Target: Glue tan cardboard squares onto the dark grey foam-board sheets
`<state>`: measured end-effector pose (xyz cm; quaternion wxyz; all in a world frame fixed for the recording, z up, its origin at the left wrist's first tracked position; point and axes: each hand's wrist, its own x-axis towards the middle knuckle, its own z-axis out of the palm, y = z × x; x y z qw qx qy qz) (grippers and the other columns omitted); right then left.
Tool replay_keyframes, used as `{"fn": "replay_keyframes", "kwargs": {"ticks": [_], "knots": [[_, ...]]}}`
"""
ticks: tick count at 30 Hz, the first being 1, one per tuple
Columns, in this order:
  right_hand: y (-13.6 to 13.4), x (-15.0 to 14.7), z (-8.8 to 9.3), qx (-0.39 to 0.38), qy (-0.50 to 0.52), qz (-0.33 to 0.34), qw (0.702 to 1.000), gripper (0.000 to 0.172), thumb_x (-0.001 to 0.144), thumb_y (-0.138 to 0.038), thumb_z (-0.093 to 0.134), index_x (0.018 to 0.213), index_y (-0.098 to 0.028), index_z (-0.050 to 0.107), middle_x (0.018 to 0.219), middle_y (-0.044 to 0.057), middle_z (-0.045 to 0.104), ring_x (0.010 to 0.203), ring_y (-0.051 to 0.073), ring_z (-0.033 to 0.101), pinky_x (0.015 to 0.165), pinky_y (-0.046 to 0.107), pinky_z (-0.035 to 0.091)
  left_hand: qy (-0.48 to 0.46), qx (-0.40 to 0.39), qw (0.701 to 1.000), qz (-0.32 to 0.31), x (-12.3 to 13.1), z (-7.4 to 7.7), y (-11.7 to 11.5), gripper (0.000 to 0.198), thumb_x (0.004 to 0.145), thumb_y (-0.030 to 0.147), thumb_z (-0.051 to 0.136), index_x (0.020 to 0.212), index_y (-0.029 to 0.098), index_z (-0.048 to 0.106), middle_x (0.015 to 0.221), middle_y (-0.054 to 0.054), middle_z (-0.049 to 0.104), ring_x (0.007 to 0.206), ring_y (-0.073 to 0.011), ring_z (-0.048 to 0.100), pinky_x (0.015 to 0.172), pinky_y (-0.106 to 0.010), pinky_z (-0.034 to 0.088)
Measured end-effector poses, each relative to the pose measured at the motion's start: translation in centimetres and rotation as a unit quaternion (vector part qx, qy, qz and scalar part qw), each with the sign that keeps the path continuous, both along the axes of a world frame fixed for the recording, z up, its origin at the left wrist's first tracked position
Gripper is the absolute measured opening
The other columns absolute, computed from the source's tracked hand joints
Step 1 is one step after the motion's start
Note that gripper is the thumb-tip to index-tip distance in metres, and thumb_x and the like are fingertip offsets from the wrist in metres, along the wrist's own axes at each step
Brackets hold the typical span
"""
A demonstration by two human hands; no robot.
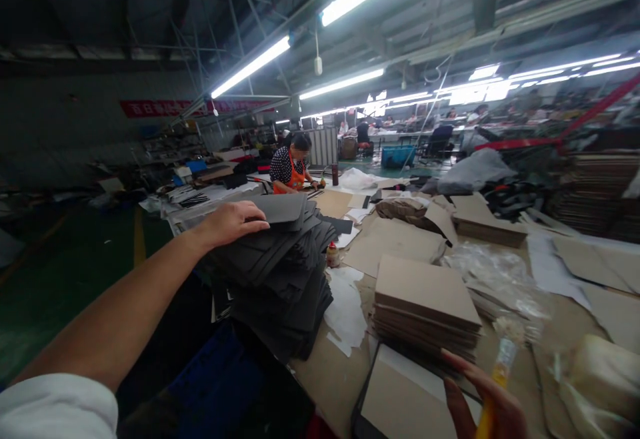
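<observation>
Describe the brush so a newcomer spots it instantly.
On the worktable, find the stack of tan boards. At its near right, the right hand holds the brush, pale bristles up. Its yellow handle sets it apart from those boards and nearby clear plastic.

Under the left hand (233, 222) is a stack (285, 279) at the table's (320, 375) edge, a bottle (333, 255) just right of it. Beyond that hand is a person (289, 167). Paper (345, 305) lies between the hands. The right hand (507, 415) holds a brush (501, 367); a pile (425, 292) sits before it, a board (400, 392) to its left.
</observation>
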<state>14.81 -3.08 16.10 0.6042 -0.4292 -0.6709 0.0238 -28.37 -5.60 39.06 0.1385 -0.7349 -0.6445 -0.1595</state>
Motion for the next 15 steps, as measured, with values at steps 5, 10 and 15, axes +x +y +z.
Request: {"fn": "replay_keyframes", "kwargs": {"ticks": [5, 10, 15], "knots": [[0.0, -1.4, 1.4, -0.055, 0.044, 0.159, 0.985, 0.048, 0.071, -0.033, 0.064, 0.111, -0.052, 0.047, 0.104, 0.005, 0.067, 0.088, 0.029, 0.066, 0.073, 0.050, 0.056, 0.137, 0.149, 0.979, 0.010, 3.4, -0.8, -1.9, 0.032, 0.087, 0.040, 0.041, 0.095, 0.021, 0.065, 0.084, -0.006, 0.067, 0.081, -0.0198, 0.063, 0.078, -0.034, 0.049], [0.1, -4.4, 5.8, -0.246, 0.202, 0.314, 0.894, 0.025, 0.083, -0.040, 0.053, 0.104, -0.030, 0.043, 0.114, 0.007, 0.062, 0.079, 0.021, 0.068, 0.065, 0.041, 0.059, 0.294, 0.232, 0.906, -0.197, 14.1, -5.3, -6.3, 0.028, 0.085, 0.027, 0.052, 0.111, 0.020, 0.058, 0.090, -0.006, 0.066, 0.079, -0.0164, 0.063, 0.069, -0.030, 0.050], [1.6, -4.2, 6.5, -0.301, 0.256, 0.328, 0.858, 0.034, 0.076, -0.038, 0.062, 0.097, -0.024, 0.039, 0.094, 0.002, 0.065, 0.075, 0.014, 0.065, 0.059, 0.026, 0.054, 0.240, 0.162, 0.899, -0.328, 22.0, -11.0, -6.5, 0.025, 0.086, 0.019, 0.047, 0.109, 0.017, 0.059, 0.088, -0.005, 0.066, 0.077, -0.0150, 0.061, 0.064, -0.027, 0.048]]}}
